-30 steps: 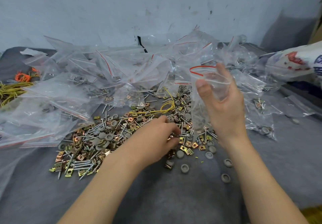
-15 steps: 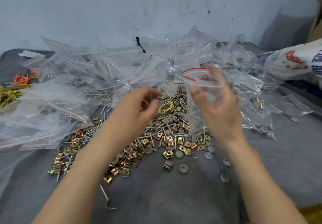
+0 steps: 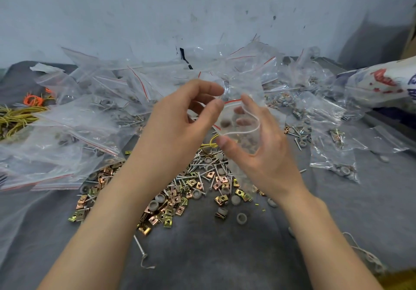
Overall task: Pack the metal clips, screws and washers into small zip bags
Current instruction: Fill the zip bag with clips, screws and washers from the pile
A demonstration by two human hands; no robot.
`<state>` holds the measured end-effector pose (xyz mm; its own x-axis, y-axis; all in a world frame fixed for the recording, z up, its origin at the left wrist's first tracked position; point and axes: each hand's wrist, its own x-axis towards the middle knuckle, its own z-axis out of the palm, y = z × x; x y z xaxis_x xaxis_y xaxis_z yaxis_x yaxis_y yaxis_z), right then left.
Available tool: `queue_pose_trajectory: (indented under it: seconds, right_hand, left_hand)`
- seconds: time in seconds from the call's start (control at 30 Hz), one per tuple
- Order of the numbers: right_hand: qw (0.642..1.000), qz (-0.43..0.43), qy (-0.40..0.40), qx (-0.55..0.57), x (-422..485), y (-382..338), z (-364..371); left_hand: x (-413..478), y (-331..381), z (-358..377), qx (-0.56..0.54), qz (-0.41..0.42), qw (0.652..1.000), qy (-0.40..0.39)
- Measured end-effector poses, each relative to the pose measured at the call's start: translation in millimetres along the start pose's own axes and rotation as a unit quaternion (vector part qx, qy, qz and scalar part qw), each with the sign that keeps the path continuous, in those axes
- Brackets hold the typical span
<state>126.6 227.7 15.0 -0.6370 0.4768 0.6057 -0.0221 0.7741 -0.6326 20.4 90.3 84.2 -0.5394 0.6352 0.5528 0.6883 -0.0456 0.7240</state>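
Note:
My right hand (image 3: pixel 270 156) holds a small clear zip bag (image 3: pixel 244 136) with a red zip line, keeping its mouth spread open. A grey washer shows through the plastic near the bag's mouth. My left hand (image 3: pixel 180 127) is raised at that mouth, fingers curled and thumb tip against the red rim. Whether it still pinches any parts is hidden. Below both hands on the grey cloth lies a loose pile of gold and copper metal clips (image 3: pixel 171 201), silver screws (image 3: pixel 198 168) and grey round washers (image 3: pixel 242 218).
A heap of filled and empty zip bags (image 3: pixel 94 118) covers the back and left of the cloth. Yellow and orange wire ties (image 3: pixel 20 116) lie far left. A printed sack (image 3: pixel 382 82) sits at the right. One stray screw (image 3: pixel 139 248) lies near my left forearm.
My left hand left the pile and rose to the mouth of the bag. My right hand lowered the bag a little and tilted its mouth toward the left hand.

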Motion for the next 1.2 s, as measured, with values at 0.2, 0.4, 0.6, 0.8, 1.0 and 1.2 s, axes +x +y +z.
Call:
queue_pose_trajectory:
  seconds: [0.2, 0.4, 0.6, 0.8, 1.0, 1.2]
  right_hand:
    - [0.999, 0.005, 0.03, 0.016, 2, 4, -5]
    - [0.992, 0.038, 0.084, 0.091, 6, 10, -12]
    - [0.982, 0.064, 0.113, 0.138, 9, 16, -18]
    - [0.975, 0.067, 0.129, 0.166, 9, 13, -19]
    - [0.973, 0.072, 0.132, 0.173, 8, 15, -21]
    - [0.971, 0.076, 0.143, 0.177, 8, 18, -22]
  left_hand:
    - [2, -9, -8, -0.01, -0.022, 0.999, 0.043]
    - [-5, -34, 4, 0.072, -0.089, 0.988, -0.103]
    - [-23, -50, 31, 0.202, -0.071, 0.943, -0.253]
    - [-36, -57, 59, 0.294, 0.03, 0.919, -0.261]
    - [-40, -71, 69, 0.389, 0.052, 0.888, -0.238]
    - [-32, -74, 69, 0.399, 0.04, 0.884, -0.238]
